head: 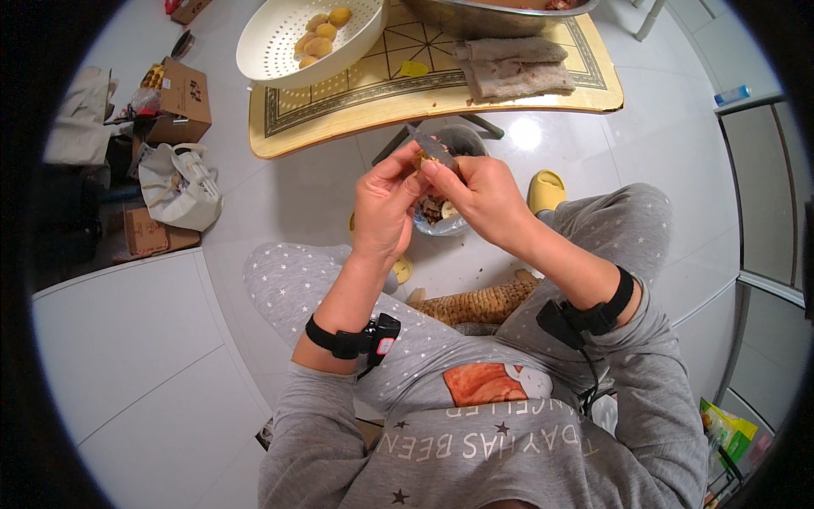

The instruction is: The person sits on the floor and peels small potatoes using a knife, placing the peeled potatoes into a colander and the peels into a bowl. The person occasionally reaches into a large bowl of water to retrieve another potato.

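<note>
My right hand [493, 194] grips a knife [427, 144], its dark pointed blade angled up and to the left. In my left hand [385, 203] is a small brownish-yellow vegetable [421, 158], mostly hidden by the fingers and the blade. The right thumb presses against it near the blade. Both hands are close together above a waste bin [467, 135] lined with a plastic bag [445, 228]. Brown peelings [432, 209] and a pale round piece [449, 210] lie in the bin.
A low wooden table [356, 127] stands ahead, bearing a white colander [264, 57] with several yellow potatoes [318, 46], a folded cloth [515, 67] and a metal basin [483, 22]. Beneath me is a woven stool [477, 302]. Bags [181, 188] and cardboard boxes [184, 95] sit left.
</note>
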### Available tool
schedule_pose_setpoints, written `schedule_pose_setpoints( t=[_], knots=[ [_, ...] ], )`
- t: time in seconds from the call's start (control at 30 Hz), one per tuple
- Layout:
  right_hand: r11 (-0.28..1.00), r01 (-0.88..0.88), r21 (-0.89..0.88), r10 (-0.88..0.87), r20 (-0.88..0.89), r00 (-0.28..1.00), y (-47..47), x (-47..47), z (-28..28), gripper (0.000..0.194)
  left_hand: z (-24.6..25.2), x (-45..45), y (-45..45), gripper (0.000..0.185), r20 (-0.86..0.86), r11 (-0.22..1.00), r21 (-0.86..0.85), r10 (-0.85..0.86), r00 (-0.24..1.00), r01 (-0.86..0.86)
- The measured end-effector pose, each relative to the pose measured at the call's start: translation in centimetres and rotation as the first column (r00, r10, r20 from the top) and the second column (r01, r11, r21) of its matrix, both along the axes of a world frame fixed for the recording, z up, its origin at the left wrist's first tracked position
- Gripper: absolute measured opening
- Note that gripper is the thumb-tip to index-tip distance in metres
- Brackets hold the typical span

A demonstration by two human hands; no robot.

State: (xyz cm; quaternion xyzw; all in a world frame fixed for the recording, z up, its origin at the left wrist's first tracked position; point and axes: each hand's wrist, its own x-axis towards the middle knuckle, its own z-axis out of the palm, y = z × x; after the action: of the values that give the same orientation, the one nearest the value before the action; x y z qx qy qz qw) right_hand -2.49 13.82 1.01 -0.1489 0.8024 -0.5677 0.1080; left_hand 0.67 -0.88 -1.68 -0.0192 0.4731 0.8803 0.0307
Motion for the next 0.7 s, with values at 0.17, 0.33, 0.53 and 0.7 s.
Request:
schedule_pose_setpoints(
  t=[0.17, 0.33, 0.53, 0.7],
  knots=[
    [0.996, -0.008, 0.084, 0.012, -0.042, 0.999, 0.2, 0.0, 0.5, 0.054, 0.0, -0.1, 0.3, 0.036, -0.08, 0.987, -0.132, 0.08, 0.994, -0.091],
    [0.987, -0.031, 0.16, 0.044, -0.073, 0.996, 0.4, 0.0, 0.9, 0.051, 0.3, 0.0, 0.6, 0.033, -0.099, 0.979, -0.154, 0.117, 0.988, -0.131],
    [0.987, -0.028, 0.158, 0.051, -0.143, 0.988, 0.5, -0.1, 0.6, 0.052, 0.6, -0.1, 0.7, 0.031, -0.074, 0.979, -0.173, 0.099, 0.992, -0.11],
    [0.996, 0.031, -0.078, -0.023, 0.101, 0.995, 1.0, -0.7, 0.6, 0.054, 1.1, 0.0, 0.1, 0.033, 0.027, 0.996, -0.055, 0.077, 0.997, -0.075]
  ],
)
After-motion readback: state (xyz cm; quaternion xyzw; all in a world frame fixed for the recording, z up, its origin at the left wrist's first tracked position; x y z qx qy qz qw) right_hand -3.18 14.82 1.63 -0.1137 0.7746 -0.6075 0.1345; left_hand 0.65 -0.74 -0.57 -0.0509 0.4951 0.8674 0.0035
